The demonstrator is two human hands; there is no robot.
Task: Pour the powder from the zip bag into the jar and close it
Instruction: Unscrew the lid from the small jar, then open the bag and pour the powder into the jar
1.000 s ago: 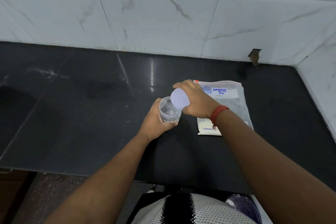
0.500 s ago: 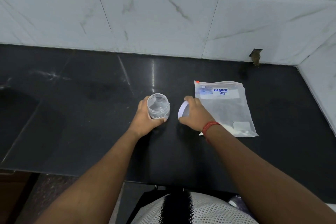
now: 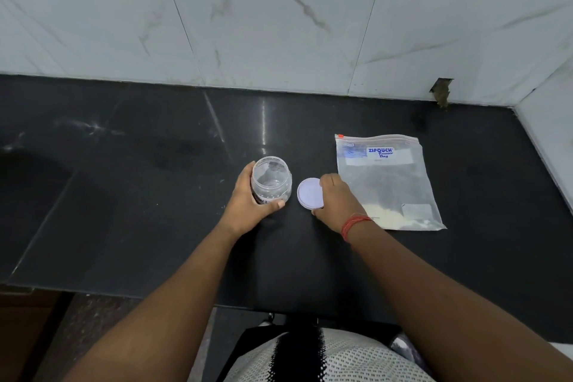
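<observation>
Both forearms reach up from the bottom corners of the frame toward its middle, bare to the elbow, converging over the black counter. The left hand wraps the clear jar from its left side: fingers curl round the far wall, the thumb lies across the near base, and the wrist is nearly straight in line with the forearm. The jar stands upright just left of centre, its mouth uncovered; what it holds cannot be made out through the glare.

Just right of it, the right hand is arched palm down over the right edge of the white lid, fingertips curled onto the rim and a thumb tip showing at the lid's lower right. The lid lies flat on the counter, close beside the jar but not touching it. A red thread band circles the right wrist, which bends slightly inward.

Right of centre the zip bag lies flat, its zip edge toward the wall, printed label near the top. White powder sits gathered along its lower edge, partly hidden behind the right wrist. The bag looks sealed, though the zip is too small to be certain.

White marble-veined wall tiles fill the upper half of the frame.
</observation>
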